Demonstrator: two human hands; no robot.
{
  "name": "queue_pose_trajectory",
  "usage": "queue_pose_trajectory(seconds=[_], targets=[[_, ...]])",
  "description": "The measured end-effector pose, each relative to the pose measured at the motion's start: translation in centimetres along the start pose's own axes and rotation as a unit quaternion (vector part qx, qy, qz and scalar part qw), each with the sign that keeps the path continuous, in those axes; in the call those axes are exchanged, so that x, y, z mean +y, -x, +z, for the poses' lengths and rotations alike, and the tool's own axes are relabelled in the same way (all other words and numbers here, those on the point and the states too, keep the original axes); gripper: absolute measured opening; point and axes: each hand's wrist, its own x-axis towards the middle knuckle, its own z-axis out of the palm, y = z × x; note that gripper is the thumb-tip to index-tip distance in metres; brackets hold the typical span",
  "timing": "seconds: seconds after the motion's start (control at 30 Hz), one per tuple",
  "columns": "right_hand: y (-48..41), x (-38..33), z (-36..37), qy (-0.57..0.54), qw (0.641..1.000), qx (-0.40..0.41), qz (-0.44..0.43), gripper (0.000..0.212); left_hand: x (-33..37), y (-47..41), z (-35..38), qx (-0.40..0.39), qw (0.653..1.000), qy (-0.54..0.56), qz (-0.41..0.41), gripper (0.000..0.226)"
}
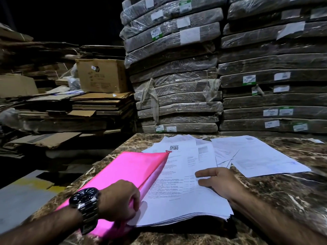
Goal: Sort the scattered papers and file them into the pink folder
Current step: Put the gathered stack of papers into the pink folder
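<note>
Marble tabletop point(283, 191): at 7 o'clock the left hand point(120, 200) grips the pink folder point(127, 170) open so the flat right hand point(219, 183), 5 o'clock, can steady the paper stack point(177, 200).

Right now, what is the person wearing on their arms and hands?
No sleeves or gloves in view. The left hand has a dark metal wristwatch at its wrist, with a round black dial and a link bracelet. The right hand and its wrist wear nothing.
</note>
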Motion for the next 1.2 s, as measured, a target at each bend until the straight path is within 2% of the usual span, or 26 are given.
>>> queue_pose_trajectory(seconds=[0.1, 0.2, 0.3, 0.4, 0.53, 0.63, 0.73, 0.83, 0.97, 1.1, 1.2], targets=[[0.2, 0.1, 0.5, 0.008, 1.000, 0.012, 0.000, 0.018, 0.1, 0.8, 0.4, 0.050, 0.999, 0.012, -0.004, 0.020], [0.6, 0.2, 1.4, -0.021, 0.999, 0.028, 0.005, 0.018, 1.0, 1.2, 0.8, 0.096, 0.994, 0.038, -0.032, 0.038], [0.9, 0.3, 2.4, -0.048, 0.998, 0.045, 0.001, 0.017, 1.1, 1.5, 1.3, 0.104, 0.993, 0.023, -0.056, 0.054], [1.1, 0.4, 3.4, -0.047, 0.996, 0.069, -0.004, 0.016, 0.1, 1.6, 1.3, 0.100, 0.994, -0.004, -0.047, 0.042], [0.9, 1.0, 5.8, -0.046, 0.994, 0.094, -0.014, 0.019, 0.8, 1.3, 1.2, 0.109, 0.994, -0.012, -0.030, 0.052], [0.6, 0.9, 7.8, -0.011, 0.994, 0.104, -0.033, 0.024, 1.2, 1.1, 1.5, 0.114, 0.993, 0.000, -0.031, 0.042], [0.5, 0.7, 8.9, -0.001, 0.995, 0.090, -0.035, 0.020, 1.2, 0.5, 2.0, 0.125, 0.988, 0.006, -0.086, 0.031], [0.6, 0.7, 9.6, 0.005, 0.996, 0.083, -0.032, 0.020, 1.5, -1.5, 2.2, 0.086, 0.980, -0.056, -0.169, 0.025], [0.5, 0.6, 10.0, 0.023, 0.997, 0.073, -0.033, 0.019, 2.3, -3.4, 1.3, 0.038, 0.974, -0.109, -0.196, 0.024], [0.0, 0.5, 10.5, 0.030, 0.998, 0.052, -0.030, 0.020, 1.9, -2.9, 1.5, 0.089, 0.978, -0.072, -0.175, 0.008], [-0.5, 0.2, 12.2, 0.034, 0.998, 0.045, -0.030, 0.019, 1.4, -2.6, 1.8, 0.125, 0.979, -0.043, -0.157, 0.014]])
